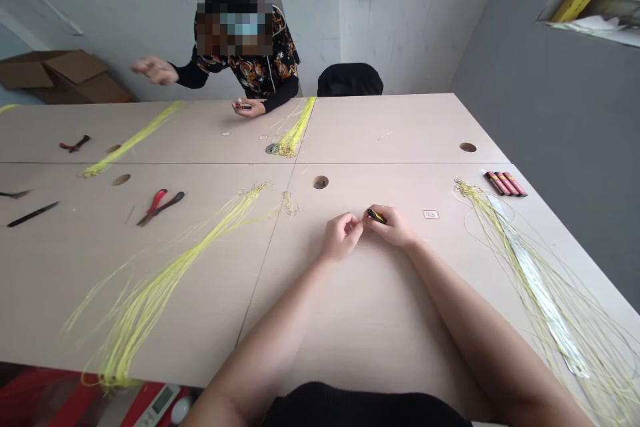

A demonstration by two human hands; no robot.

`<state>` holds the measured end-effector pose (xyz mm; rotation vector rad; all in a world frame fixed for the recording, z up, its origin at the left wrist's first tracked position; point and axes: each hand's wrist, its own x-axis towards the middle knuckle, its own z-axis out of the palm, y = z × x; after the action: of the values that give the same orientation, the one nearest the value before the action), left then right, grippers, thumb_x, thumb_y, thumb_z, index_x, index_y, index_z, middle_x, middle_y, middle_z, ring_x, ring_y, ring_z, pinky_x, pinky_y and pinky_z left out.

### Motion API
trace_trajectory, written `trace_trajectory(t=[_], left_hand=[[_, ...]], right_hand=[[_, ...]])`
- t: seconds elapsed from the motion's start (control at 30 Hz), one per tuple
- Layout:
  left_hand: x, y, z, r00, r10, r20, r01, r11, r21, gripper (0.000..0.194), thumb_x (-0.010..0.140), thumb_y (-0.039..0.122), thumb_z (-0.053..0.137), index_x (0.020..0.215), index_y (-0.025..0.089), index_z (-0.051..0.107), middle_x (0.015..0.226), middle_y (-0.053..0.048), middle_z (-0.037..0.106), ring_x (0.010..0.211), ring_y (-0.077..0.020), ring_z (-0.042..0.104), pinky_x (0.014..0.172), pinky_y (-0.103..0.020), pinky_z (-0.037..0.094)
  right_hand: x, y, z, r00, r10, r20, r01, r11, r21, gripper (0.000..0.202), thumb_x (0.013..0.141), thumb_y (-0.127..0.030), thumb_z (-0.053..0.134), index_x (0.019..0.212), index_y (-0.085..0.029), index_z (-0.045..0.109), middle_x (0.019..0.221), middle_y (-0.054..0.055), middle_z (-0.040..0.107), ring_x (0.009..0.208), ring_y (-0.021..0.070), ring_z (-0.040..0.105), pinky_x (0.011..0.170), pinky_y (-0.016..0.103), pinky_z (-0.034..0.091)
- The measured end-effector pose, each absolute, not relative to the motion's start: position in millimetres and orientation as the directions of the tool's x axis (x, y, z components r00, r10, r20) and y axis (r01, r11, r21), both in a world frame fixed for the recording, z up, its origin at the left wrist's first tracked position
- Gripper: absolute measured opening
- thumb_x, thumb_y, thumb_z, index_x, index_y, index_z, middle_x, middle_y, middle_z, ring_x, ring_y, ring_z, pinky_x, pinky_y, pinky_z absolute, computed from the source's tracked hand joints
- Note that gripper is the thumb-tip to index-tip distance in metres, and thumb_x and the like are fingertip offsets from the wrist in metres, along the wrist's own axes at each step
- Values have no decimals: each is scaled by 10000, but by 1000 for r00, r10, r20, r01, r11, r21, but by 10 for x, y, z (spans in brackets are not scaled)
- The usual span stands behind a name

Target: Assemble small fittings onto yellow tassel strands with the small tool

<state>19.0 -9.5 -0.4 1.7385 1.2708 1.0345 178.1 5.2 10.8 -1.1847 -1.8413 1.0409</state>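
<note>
Near the middle of the table my right hand (394, 227) is closed around a small black-and-yellow tube (377, 216), its exact kind unclear. Close beside it, my left hand (342, 236) has its thumb and fingers pinched together, and whatever lies between them is too small to make out. The fingertips of both hands nearly meet just above the tabletop (345, 320). A small white label with a red border (431, 215) lies right of my right hand. Left of my hands is a small cluster of fine hooked ends (289, 204).
Bundles of yellow line (165, 280) lie left; more line (530, 260) spreads over a metal ruler (537, 287) at right. Red-and-black tubes (506, 184), red-handled pliers (159, 207) and a table hole (321, 182) are nearby. A co-worker (250, 73) sits opposite, holding a small red-and-black item.
</note>
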Motion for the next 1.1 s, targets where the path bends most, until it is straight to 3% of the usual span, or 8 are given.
trace_trajectory(t=[0.63,1.1], left_hand=[[179,-123,-49,185,966,179,372,-237,897,166,767,277,512,644,168,536,589,25,543,528,-91,448,519,-220,343],[180,-114,-50,185,968,169,391,-230,891,154,768,264,508,655,167,545,610,18,568,537,-91,453,519,-213,348]], right_hand=[[1794,42,32,-368,916,156,398,307,-864,183,820,-306,449,738,-173,544,675,2,545,641,133,477,604,252,369],[1790,41,50,-360,924,130,430,288,-856,163,802,-277,438,713,-175,528,646,-2,524,616,127,455,581,251,366]])
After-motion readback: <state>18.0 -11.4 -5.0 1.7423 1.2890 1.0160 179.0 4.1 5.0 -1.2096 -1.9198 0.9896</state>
